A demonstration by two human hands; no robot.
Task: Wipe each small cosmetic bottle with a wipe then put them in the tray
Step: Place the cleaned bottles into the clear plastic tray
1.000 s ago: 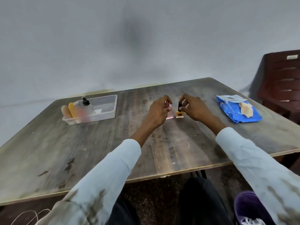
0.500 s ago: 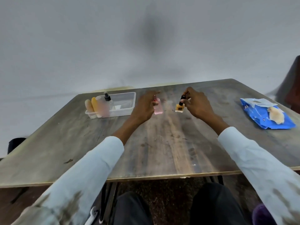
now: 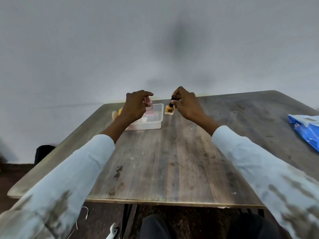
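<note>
worn, streaky wooden desk (image 3: 172,161) fills the view, bare grain running toward six o'clock. blue crinkly wipes pack (image 3: 309,130) sits at three o'clock, cut off by the frame edge. clear rectangular plastic tray (image 3: 158,118) waits at eleven o'clock near the far desk edge, rounded orange and beige shapes at its left end. left hand (image 3: 134,107) pinches a pink bottle (image 3: 149,110) above the tray. right hand (image 3: 186,106) pinches the black cap of a square amber bottle (image 3: 170,109), just right of the tray.

Pink bottle (image 3: 148,109), amber bottle (image 3: 169,109) black-capped, clear tray (image 3: 155,125), blue wipe pack (image 3: 309,130).
</note>
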